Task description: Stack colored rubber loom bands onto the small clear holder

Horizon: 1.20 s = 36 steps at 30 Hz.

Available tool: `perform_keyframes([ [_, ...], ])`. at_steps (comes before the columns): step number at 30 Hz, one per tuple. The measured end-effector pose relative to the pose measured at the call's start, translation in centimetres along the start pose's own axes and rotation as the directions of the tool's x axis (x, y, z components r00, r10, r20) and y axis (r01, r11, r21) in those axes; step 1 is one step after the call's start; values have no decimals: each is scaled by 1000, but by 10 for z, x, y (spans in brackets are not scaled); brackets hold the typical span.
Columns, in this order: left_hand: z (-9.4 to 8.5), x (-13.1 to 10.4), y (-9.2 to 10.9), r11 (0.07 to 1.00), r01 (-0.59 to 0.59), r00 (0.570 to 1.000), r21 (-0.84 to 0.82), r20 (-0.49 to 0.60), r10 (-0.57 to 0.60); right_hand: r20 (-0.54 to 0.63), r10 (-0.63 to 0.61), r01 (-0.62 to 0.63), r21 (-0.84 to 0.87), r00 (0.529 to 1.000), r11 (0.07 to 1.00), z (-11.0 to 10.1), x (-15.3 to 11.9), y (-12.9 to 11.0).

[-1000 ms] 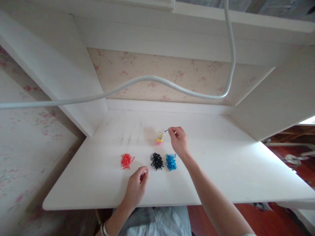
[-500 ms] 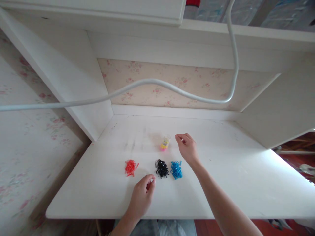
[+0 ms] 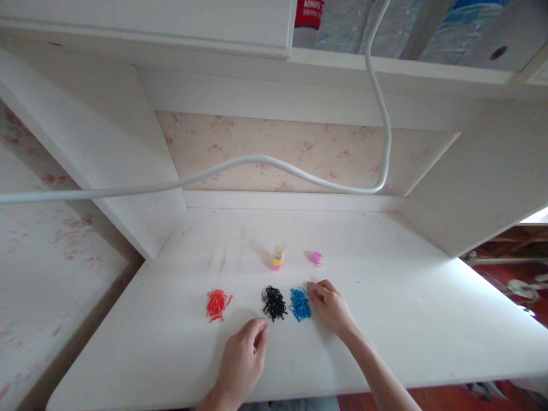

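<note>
Nearest, the left hand (image 3: pixel 262 326) reaches in over the front of the tabletop (image 3: pixel 171 354), thumb and forefinger together, just short of the black bands (image 3: pixel 274 303); its pose is much as it was half a second ago. The right hand (image 3: pixel 311 287) has come down from beside the jar to the blue bands (image 3: pixel 300 304); its fingertips are at the pile's right edge, with a bit of blue showing at them, though I cannot tell whether they are clamped on a band. The black bands lie just left of the blue ones; the red bands (image 3: pixel 218 305) sit well apart, farther left. Beyond the piles, the jar (image 3: pixel 278 256), clear and yellow with pink at its near end, stands where it did on the tabletop; to its right, a pink cap (image 3: pixel 316 258) now shows where the right hand was before. Farther back is the flowered wallpaper (image 3: pixel 265 137), with a white cable (image 3: pixel 278 164) crossing the view; above, more of the bottles (image 3: pixel 342 25) has come into sight, one with a red label.
</note>
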State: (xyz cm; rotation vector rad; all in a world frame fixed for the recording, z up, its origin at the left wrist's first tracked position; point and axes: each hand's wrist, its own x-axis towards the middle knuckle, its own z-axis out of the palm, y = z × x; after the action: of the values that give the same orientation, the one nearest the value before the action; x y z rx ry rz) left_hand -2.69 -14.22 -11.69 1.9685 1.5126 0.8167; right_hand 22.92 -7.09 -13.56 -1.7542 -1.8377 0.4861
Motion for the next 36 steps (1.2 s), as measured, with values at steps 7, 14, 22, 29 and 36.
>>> perform_keyframes([
  [7, 18, 7, 45, 964, -94, 991, 248, 115, 67, -138, 20, -11, 68, 990, 998, 5, -8, -9],
  [14, 38, 32, 65, 903, -62, 994, 426, 111, 16, -210, 69, -38, 150, 975, 988, 0, -11, -4],
  [22, 50, 39, 60, 866, -106, 992, 489, 108, 60, -211, 84, -41, 198, 974, 979, -1, -13, -5],
  [29, 42, 36, 70, 872, -109, 993, 478, 92, 74, -210, 82, -39, 199, 974, 979, -2, -14, -5],
  [36, -9, 63, 90, 960, -70, 995, 270, -45, 85, -208, 90, -49, 191, 974, 980, -3, -16, -5],
])
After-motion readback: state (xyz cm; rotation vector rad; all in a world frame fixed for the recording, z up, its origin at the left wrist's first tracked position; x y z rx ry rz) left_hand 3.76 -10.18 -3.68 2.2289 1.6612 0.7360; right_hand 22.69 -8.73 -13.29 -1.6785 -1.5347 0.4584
